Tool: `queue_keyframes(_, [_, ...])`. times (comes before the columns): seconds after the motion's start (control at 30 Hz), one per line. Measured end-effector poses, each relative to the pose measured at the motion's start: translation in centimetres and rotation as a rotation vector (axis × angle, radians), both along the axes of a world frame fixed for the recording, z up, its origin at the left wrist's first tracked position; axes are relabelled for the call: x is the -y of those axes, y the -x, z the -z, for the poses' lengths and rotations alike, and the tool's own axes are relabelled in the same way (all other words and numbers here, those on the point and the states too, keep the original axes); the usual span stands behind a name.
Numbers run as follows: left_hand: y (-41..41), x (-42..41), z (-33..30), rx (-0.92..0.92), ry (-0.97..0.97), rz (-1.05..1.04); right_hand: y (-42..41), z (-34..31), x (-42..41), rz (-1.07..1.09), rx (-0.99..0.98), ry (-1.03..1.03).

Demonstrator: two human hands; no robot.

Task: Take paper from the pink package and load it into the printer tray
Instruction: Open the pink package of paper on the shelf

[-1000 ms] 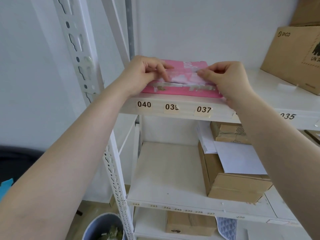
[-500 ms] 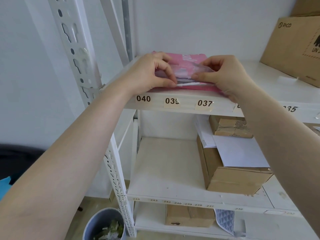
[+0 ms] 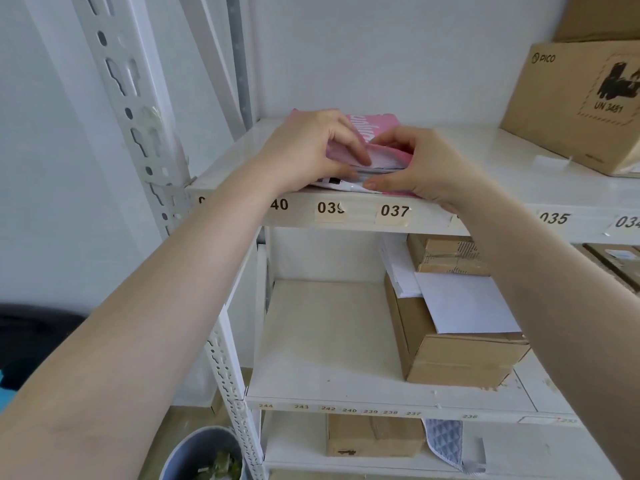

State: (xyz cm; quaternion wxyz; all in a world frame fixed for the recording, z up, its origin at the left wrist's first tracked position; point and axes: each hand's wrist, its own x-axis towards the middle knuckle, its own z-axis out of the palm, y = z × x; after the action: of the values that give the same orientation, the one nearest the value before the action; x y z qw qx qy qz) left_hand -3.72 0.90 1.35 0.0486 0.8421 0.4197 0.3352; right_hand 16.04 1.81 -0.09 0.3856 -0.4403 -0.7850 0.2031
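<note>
We're facing a white metal shelf rack (image 3: 145, 109), upper shelf (image 3: 491, 157) at abt chest height w/ number labels along its front edge. Far right on that shelf sits a big cardboard box (image 3: 581, 102), well apart from our work; lower shelf holds another brown box (image 3: 460, 358) w/ loose white sheets on top. No printer or tray in view. The pink package (image 3: 372, 128) lies flat at the shelf's front left, above labels 039 and 037, its near end opened. Left hand (image 3: 308, 150) rests on top, fingers (image 3: 349, 147) curled, pinching the wrapper flap up; right hand (image 3: 426, 168) presses the right side, thumb and fingers closed on the white paper edge (image 3: 377, 168) showing at the opening. Risks as we judge them: wrapper tears further and sheets fan out off the shelf edge; pinching too few sheets creases them; pulling w/o holding the pack down drags the whole thing fwd.
</note>
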Motion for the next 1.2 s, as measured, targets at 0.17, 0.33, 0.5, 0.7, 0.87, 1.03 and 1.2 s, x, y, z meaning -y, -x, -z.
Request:
queue_keyframes(0.17, [-0.7, -0.5, 0.6, 0.027, -0.059, -0.065, -0.2, 0.5, 0.0, 0.053, -0.032, -0.11])
queue_keyframes(0.33, [-0.3, -0.5, 1.1, 0.122, -0.096, -0.033, -0.2, 0.6, 0.0, 0.064, -0.029, -0.145])
queue_keyframes(0.5, [-0.6, -0.3, 1.4, 0.181, -0.122, -0.052, -0.2, 0.7, 0.0, 0.07, -0.063, -0.138])
queue_keyframes(0.7, [-0.9, 0.1, 1.4, 0.114, -0.199, -0.105, -0.2, 0.7, -0.1, 0.069, -0.143, -0.137])
queue_keyframes(0.87, [-1.5, 1.0, 1.8, -0.018, -0.435, -0.149, -0.3, 0.7, -0.1, 0.068, -0.133, -0.133])
queue_keyframes(1.03, [-1.8, 1.9, 2.2, -0.05, -0.514, -0.202, -0.3, 0.7, 0.1, 0.088, -0.123, -0.14])
queue_keyframes(1.2, [-1.7, 3.4, 3.2, 0.006, -0.543, -0.266, -0.4, 0.7, 1.6, 0.157, -0.049, -0.194])
